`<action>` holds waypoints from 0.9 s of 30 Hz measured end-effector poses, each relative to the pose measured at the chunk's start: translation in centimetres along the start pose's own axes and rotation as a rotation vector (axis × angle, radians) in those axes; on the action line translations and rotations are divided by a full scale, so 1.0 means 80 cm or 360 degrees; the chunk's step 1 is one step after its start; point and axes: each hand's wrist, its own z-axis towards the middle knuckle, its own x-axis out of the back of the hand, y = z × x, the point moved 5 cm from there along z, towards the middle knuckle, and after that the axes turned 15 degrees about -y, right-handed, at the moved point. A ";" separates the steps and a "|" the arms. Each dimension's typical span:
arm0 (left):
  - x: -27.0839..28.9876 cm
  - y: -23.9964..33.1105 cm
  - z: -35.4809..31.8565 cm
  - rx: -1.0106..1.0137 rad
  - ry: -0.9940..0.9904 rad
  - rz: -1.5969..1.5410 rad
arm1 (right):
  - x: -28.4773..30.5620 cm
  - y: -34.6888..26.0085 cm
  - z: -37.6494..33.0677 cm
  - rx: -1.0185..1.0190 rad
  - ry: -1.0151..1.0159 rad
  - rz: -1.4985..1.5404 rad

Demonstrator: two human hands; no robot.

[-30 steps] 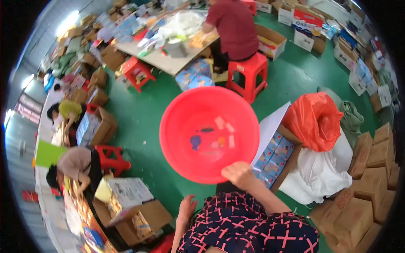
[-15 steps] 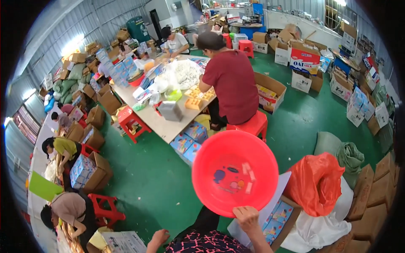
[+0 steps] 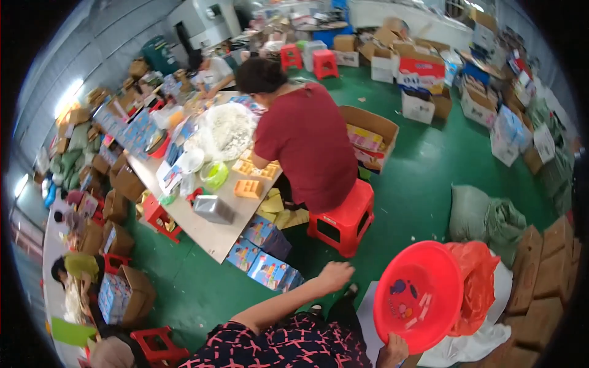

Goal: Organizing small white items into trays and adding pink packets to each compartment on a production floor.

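A round red plastic basin (image 3: pixel 446 288) is tilted at the lower right, with my right hand (image 3: pixel 392 351) gripping its near rim. Several small pale pink sticks (image 3: pixel 419 311) lie loose on its bottom, beside a printed coloured picture. My left arm reaches across my front, and my left hand (image 3: pixel 336 276) hangs over the green floor, left of the basin and apart from it. Its fingers are curled in, and nothing shows in them. Behind the basin, a red plastic bag (image 3: pixel 475 285) rests on white sacking.
A person in a dark red shirt (image 3: pixel 310 138) sits on a red stool (image 3: pixel 345 224) at a worktable (image 3: pixel 211 236) with orange trays and white pieces. Blue printed boxes (image 3: pixel 264 260) stand by its corner. Green sacks (image 3: pixel 469 214) and brown cartons (image 3: pixel 552 276) line the right.
The basin has moved right and tilted, still in my right hand. My left hand has swung up and across to the right. The view has shifted closer to the table and the seated person.
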 end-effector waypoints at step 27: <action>0.120 -0.198 0.583 0.0555 -0.0528 -0.2998 | 0.026 0.190 0.629 0.0173 0.0183 0.0344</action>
